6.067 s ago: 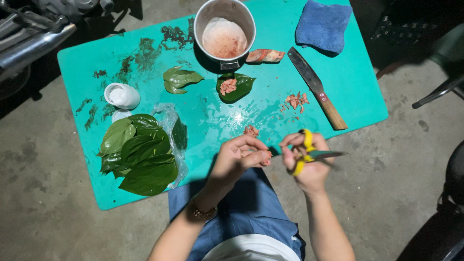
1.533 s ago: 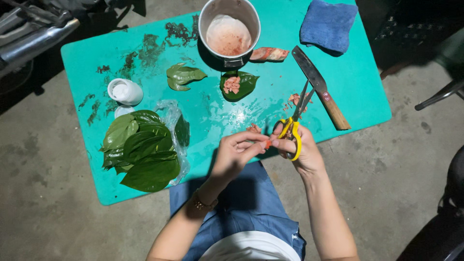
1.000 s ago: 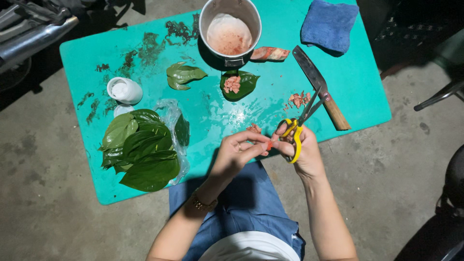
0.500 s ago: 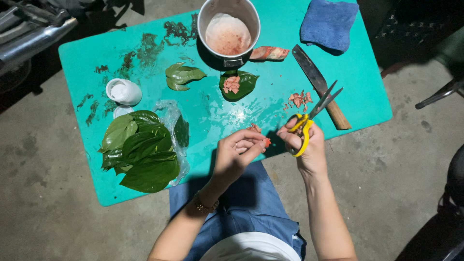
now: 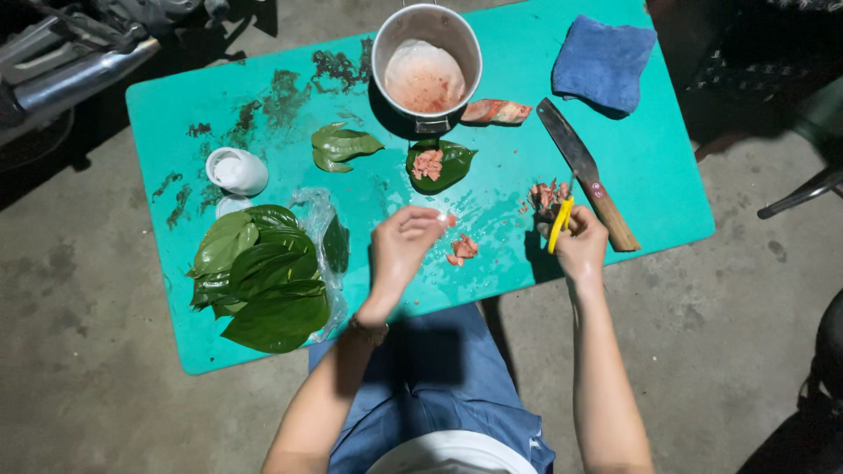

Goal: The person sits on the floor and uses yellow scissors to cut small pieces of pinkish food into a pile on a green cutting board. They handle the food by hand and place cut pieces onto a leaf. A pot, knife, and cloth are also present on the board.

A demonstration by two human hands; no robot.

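Scissors with yellow plastic handles point(image 5: 559, 224) sit clenched in my right hand point(image 5: 580, 244) over wet-looking pink chopped bits point(image 5: 546, 195), left hand point(image 5: 402, 244) pinching one small, probably slippery piece by fingertips.

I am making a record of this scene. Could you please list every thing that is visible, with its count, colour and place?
table: one, teal, centre
metal pot: one, silver, top middle
cloth: one, blue, top right
knife: one, wooden handle, right side
leaf pile: one stack, green, left front, on a clear bag
folded leaf: one, green, beside the pot
leaf with pink pieces: one, green, below the pot
pink chunk: one, right of the pot
small pot: one, white, left
scissors: one, yellow handles, in the right hand
left hand: above the table front
right hand: holds the scissors
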